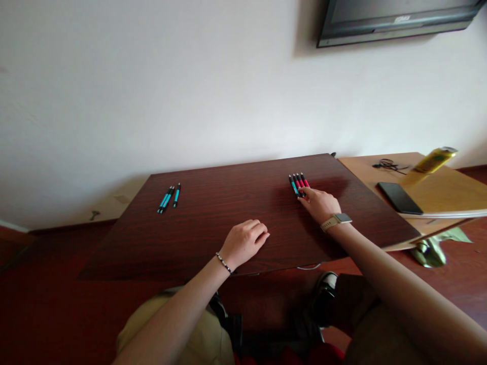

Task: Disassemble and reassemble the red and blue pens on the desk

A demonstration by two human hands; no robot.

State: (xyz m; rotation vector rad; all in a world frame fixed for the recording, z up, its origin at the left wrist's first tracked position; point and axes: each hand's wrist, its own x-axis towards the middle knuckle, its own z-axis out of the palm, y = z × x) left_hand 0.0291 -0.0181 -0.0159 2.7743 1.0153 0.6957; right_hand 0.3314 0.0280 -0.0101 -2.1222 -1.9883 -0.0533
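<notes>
A dark wooden table stands against a white wall. At its far right lies a row of pens, red ones with a blue one at the left. My right hand, with a watch on the wrist, reaches to them; its fingertips touch the near ends of the pens. Whether it grips one is hidden. My left hand rests on the table near the front edge, fingers loosely curled, holding nothing. Three blue pens lie at the far left of the table.
A lighter wooden table adjoins on the right, bearing a black phone, a yellow can and a dark cable. A screen hangs on the wall above. My shoes show under the table.
</notes>
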